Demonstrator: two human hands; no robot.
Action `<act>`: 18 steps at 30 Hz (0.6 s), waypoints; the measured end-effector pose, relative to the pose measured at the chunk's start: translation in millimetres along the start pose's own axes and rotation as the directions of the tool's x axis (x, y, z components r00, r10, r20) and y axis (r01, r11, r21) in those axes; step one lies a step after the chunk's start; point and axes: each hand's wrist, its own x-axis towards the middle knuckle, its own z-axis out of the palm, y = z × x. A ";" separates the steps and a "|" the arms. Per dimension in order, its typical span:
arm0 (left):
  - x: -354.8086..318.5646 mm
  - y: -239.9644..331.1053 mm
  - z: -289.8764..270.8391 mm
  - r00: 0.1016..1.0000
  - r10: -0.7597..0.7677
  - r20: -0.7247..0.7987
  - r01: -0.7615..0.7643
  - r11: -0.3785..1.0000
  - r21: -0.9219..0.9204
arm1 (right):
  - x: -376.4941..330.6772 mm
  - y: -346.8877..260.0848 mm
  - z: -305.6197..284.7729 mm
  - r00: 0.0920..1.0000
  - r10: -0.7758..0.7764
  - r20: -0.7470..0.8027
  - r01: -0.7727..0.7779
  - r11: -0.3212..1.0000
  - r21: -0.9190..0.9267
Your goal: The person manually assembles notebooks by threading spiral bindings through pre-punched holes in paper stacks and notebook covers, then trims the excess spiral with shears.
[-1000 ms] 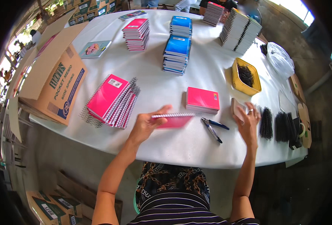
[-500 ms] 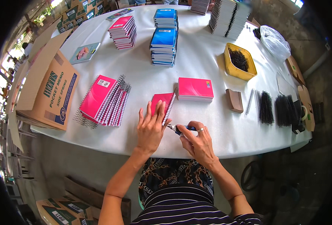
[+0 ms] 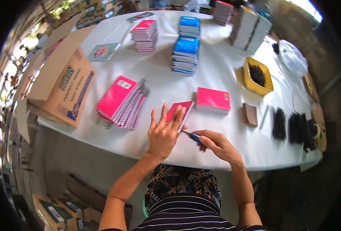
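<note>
Since the earlier frame the left hand (image 3: 163, 133) has slid a little toward 1 o'clock and spread its fingers wider over the pink notebook (image 3: 181, 112), while the right hand (image 3: 216, 144) has kept its place just at 3 o'clock of it. The left hand lies flat, fingers released and splayed, pressing the notebook down on the white table (image 3: 159, 73) near its front edge. The right hand is clenched around blue-handled pliers (image 3: 194, 137), whose tip meets the notebook's spiral edge by the left hand's fingertips.

Around the notebook: at 2 o'clock, just beside it, lies a second pink notebook (image 3: 213, 101); at 9 o'clock a fanned pile of pink spiral notebooks (image 3: 121, 102). Farther off at 12 o'clock stands a stack of blue notebooks (image 3: 185, 54), with a pink stack (image 3: 144, 35) at 11 o'clock. At 2 o'clock sits a yellow tray (image 3: 257, 76) of dark pieces; at 3 o'clock a small brown block (image 3: 250, 114) and rows of black spiral bindings (image 3: 291, 127).

An open cardboard box (image 3: 61, 81) rests on the table's left end, at 9 o'clock. More cartons lie on the grey floor (image 3: 66, 161) below, and daylight comes in at the far left.
</note>
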 end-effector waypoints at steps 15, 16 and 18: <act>13.4 -170.8 -129.5 0.819 -0.128 0.560 0.186 0.981 -0.047 | 47.3 50.9 -79.4 0.701 -0.562 -0.439 0.036 0.643 -0.765; 11.9 -175.2 -130.4 0.841 -0.087 0.534 0.158 0.984 -0.088 | 61.6 56.1 -92.7 0.693 -0.502 -0.518 -0.083 0.658 -0.748; 17.5 -164.5 -124.9 0.946 0.028 0.323 0.037 0.980 -0.195 | 84.4 76.2 -126.1 0.696 -0.298 -0.653 -0.345 0.659 -0.668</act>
